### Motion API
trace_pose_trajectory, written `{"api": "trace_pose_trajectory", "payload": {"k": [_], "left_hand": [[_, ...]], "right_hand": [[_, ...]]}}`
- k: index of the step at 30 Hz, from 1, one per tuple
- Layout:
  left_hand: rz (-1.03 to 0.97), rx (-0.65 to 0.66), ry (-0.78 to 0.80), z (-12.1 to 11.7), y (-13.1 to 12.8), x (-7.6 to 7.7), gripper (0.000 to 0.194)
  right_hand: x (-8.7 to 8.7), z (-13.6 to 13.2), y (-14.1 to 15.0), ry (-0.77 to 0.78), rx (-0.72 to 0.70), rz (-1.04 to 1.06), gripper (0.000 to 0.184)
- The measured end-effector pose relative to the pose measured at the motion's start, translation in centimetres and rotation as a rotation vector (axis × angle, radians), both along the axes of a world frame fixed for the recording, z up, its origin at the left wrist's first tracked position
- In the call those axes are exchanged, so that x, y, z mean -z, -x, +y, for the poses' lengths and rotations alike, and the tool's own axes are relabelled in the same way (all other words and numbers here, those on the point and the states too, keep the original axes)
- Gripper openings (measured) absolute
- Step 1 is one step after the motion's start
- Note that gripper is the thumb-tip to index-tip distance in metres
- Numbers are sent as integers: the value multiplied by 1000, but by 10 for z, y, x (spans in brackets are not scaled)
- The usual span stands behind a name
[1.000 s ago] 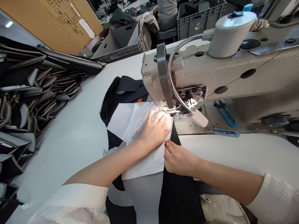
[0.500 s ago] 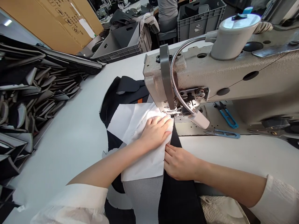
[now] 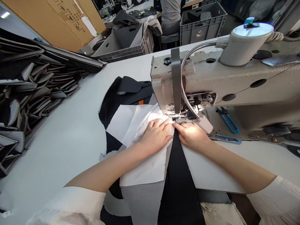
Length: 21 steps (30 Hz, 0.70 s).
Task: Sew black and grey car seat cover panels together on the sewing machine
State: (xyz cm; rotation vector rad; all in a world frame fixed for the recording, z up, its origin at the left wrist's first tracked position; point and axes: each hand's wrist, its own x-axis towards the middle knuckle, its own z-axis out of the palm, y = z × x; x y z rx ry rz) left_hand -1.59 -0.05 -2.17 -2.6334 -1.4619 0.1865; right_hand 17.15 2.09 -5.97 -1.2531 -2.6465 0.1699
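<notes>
My left hand (image 3: 156, 136) lies flat on a white fabric piece (image 3: 142, 172), fingers stretched toward the presser foot (image 3: 174, 117). At the white piece's right edge, just in front of the foot, my right hand (image 3: 194, 136) rests with its index finger extended and touching that edge. Its other fingers reach toward the lamp head and are partly hidden. Under the white piece lie a grey ribbed fabric (image 3: 142, 200) and black fabric (image 3: 179, 184), running toward me. The sewing machine (image 3: 161, 75) stands over the work; its needle is hard to make out.
Blue thread snips (image 3: 228, 120) lie on the machine bed, with a second blue pair (image 3: 226, 139) nearer me. Stacked cut pieces (image 3: 42, 87) line the left side. Grey crates (image 3: 126, 40), a cardboard box (image 3: 61, 22) and a seated person (image 3: 170, 15) are beyond the table.
My right hand has released the lower fabric edge and moved up beside the presser foot. My left hand stays on the white piece. The view has shifted slightly.
</notes>
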Motion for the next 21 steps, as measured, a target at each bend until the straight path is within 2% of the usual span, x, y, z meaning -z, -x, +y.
{"api": "trace_pose_trajectory", "payload": {"k": [4,7,9,11,14,15,17,19,21], "left_hand": [[-18,-8,-11,10,-3,0,41],[-29,-26,-19,11,-11,-5,32],[-7,-57,31,3,-18,-11,27],[17,-100,178,-13,-24,-18,26],[35,-156,410,-33,-30,-26,29],[47,-182,447,-36,-31,-28,26],[77,-236,469,-35,-33,-31,22],[114,-292,472,-28,-34,-33,25],[161,-346,443,-20,-32,-34,33]], "right_hand": [[5,4,1,-7,6,29,44],[7,0,-10,-44,-37,84,41],[4,-8,-28,-28,-174,120,39],[-2,-18,-51,-1,-394,130,37],[-11,-33,-74,-2,-621,99,53],[-12,-36,-73,-23,-659,92,54],[-12,-42,-58,-111,-737,104,41],[-9,-47,-31,-219,-806,136,30],[-5,-52,-4,-274,-793,162,28]]}}
